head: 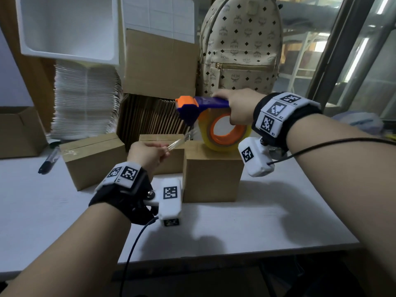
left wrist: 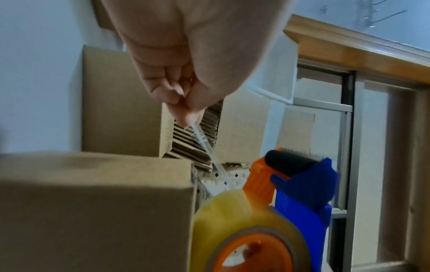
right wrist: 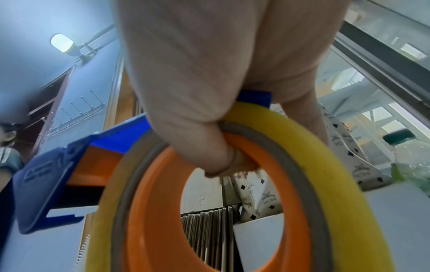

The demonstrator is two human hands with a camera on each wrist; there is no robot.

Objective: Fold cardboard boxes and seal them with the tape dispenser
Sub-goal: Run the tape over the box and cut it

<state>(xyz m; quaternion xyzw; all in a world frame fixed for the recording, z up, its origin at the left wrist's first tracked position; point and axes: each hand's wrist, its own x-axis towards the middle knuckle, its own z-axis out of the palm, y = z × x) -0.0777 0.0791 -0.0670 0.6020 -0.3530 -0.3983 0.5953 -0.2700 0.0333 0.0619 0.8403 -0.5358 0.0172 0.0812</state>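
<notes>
My right hand point(head: 234, 109) grips the blue and orange tape dispenser point(head: 201, 106) just above a small closed cardboard box point(head: 212, 176), its thumb hooked into the orange core of the yellowish tape roll point(head: 225, 131). A strip of clear tape point(head: 177, 143) runs from the dispenser's head down to my left hand point(head: 150, 154), which pinches its free end to the left of the box. In the left wrist view the fingers point(left wrist: 184, 110) pinch the tape strip point(left wrist: 204, 145) above the dispenser point(left wrist: 300, 185). In the right wrist view the thumb point(right wrist: 209, 150) sits inside the roll point(right wrist: 291, 132).
Two more closed boxes point(head: 92, 159) point(head: 162, 140) stand behind on the white table point(head: 257, 228). A black marker point(head: 48, 160) lies at the left. Flat cardboard sheets point(head: 150, 116), a larger box point(head: 160, 65), stacked white packaging point(head: 85, 99) and a patterned backpack point(head: 240, 46) line the back.
</notes>
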